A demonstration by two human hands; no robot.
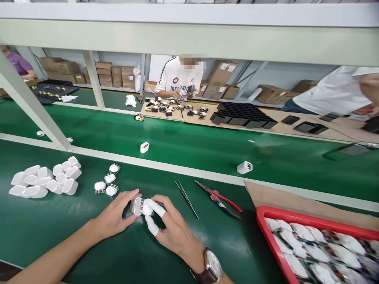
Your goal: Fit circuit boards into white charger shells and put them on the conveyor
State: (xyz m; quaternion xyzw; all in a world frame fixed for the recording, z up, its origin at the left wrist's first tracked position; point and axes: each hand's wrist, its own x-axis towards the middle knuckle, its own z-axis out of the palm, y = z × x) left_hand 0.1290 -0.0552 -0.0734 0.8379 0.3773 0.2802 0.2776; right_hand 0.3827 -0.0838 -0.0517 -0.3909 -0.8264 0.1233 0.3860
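Note:
My left hand (pixel 120 211) grips a white plastic housing (pixel 136 206) between thumb and fingers, its open end turned to the right. In my right hand (pixel 170 223), white-covered thumb and finger pinch a small circuit board (pixel 147 208) with a white pad on it. The board's edge is at the mouth of the housing; how far it reaches inside is hidden. Just beyond lie several similar boards (pixel 111 190) with white pads. Farther left stand several empty white housings (pixel 70 186). Tweezers (pixel 187 199) and red-handled pliers (pixel 219 198) rest right of my hands.
A red tray (pixel 266 232) full of padded boards occupies the near right, beside brown cardboard (pixel 284 199). Past a pale rail (pixel 166 167), a green belt carries white housings (pixel 244 167). A slanted post (pixel 35 102) rises at left. A co-worker (pixel 180 81) handles parts across the belt.

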